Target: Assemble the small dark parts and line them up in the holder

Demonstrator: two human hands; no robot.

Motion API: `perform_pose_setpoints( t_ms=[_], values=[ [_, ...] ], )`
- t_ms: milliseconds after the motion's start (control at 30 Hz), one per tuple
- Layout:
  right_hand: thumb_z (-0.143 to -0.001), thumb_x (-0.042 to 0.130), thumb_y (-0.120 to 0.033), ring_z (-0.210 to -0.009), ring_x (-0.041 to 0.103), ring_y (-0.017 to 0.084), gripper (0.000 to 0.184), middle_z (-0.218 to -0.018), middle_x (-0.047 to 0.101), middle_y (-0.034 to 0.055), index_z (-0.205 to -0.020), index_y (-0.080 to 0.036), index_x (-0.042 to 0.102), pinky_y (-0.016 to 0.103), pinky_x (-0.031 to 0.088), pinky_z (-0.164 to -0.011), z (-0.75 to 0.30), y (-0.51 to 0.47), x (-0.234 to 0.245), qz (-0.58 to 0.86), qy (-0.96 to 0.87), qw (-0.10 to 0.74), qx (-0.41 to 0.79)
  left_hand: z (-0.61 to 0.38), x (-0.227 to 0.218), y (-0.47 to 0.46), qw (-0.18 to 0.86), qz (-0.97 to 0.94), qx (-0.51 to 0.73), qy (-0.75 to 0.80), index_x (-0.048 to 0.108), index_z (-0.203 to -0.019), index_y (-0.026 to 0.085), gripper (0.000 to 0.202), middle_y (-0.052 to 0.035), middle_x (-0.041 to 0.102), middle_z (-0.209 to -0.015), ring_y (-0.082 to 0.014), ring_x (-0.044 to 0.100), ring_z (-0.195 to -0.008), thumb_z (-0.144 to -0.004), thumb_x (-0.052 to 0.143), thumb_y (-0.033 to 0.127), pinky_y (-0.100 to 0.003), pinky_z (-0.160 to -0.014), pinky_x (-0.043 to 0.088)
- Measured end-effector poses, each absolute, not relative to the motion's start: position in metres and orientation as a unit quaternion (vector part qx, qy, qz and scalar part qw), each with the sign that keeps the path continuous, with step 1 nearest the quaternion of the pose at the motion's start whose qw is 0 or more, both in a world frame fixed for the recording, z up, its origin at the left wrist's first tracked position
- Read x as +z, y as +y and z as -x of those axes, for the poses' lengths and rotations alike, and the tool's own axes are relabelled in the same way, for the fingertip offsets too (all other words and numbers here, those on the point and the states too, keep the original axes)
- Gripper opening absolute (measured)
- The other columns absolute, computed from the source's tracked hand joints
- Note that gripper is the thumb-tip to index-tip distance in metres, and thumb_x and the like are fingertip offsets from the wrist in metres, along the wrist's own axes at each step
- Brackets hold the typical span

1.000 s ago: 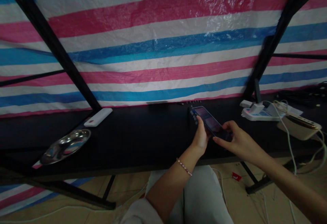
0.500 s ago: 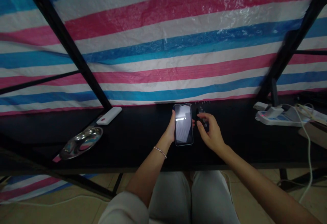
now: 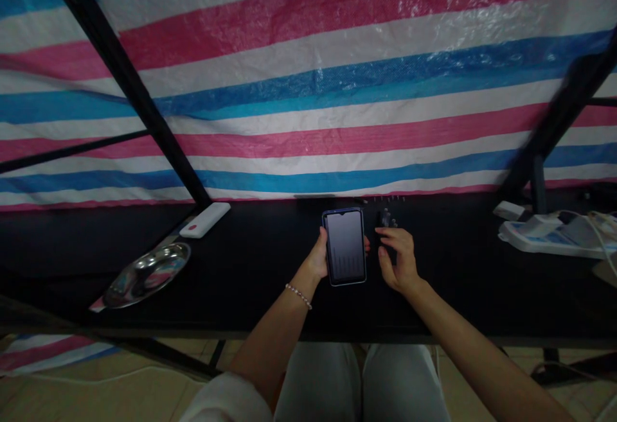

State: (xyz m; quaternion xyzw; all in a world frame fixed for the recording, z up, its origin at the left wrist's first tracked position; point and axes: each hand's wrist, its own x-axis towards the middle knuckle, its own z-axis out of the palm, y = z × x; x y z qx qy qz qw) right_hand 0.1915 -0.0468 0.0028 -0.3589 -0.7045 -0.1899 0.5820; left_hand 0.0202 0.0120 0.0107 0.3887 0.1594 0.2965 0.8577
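A smartphone (image 3: pixel 345 246) with a dark, reflecting screen is held upright over the black table. My left hand (image 3: pixel 319 255) is closed around it, thumb on the near left edge and fingertips showing past the right edge. To the right of the phone, my right hand (image 3: pixel 400 259) is open, its fingers curved and the thumb apart, with nothing visible between them. Just beyond its fingertips lie small dark and clear pieces (image 3: pixel 386 218), too small to name. Several tiny pin-like bits (image 3: pixel 389 198) line the table's back edge.
The black table (image 3: pixel 270 242) meets a striped plastic sheet (image 3: pixel 308 107) behind. On the left are a metal tray (image 3: pixel 147 274) and a white box-shaped device (image 3: pixel 205 220). At right sits a power strip (image 3: pixel 554 242) with plugs and cables. Black frame posts (image 3: pixel 125 88) slant up on both sides.
The phone has tilted, and the bright reflection on its screen has given way to a grey one. Phone and right hand sit slightly lower in view, and the view has shifted a little.
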Motion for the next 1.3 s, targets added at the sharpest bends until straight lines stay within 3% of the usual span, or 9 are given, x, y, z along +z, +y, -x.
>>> perform_pose_setpoints(
  t_ms=[267, 867, 1300],
  values=[
    [-0.074, 0.047, -0.010, -0.095, 0.058, 0.023, 0.032, -0.103, 0.061, 0.0073, -0.102, -0.025, 0.042, 0.047, 0.042, -0.081, -0.184, -0.052, 0.007, 0.353, -0.723, 0.555, -0.211, -0.017, -0.006, 0.017, 0.832, -0.372, 0.358, 0.201, 0.054, -0.113, 0.011, 0.083, -0.0157, 0.064, -0.102, -0.0270, 0.054, -0.107, -0.062, 0.043, 0.075, -0.041, -0.093, 0.037],
    [-0.072, 0.048, -0.008, -0.093, 0.058, 0.022, 0.033, -0.102, 0.065, 0.0042, -0.100, -0.026, 0.046, 0.044, 0.040, -0.082, -0.183, -0.055, 0.007, 0.360, -0.731, 0.550, -0.186, -0.028, 0.000, 0.005, 0.841, -0.384, 0.318, 0.209, 0.056, -0.112, 0.011, 0.091, -0.0158, 0.064, -0.100, -0.0254, 0.057, -0.100, -0.065, 0.019, 0.080, -0.039, -0.088, 0.040],
    [-0.073, 0.047, -0.008, -0.101, 0.055, 0.022, 0.031, -0.108, 0.063, 0.0051, -0.100, -0.024, 0.047, 0.044, 0.037, -0.087, -0.180, -0.053, 0.010, 0.389, -0.730, 0.529, -0.190, -0.030, 0.003, 0.004, 0.837, -0.376, 0.337, 0.210, 0.056, -0.113, 0.013, 0.086, -0.0142, 0.064, -0.101, -0.0243, 0.056, -0.100, -0.067, 0.023, 0.078, -0.037, -0.088, 0.040]
  ],
)
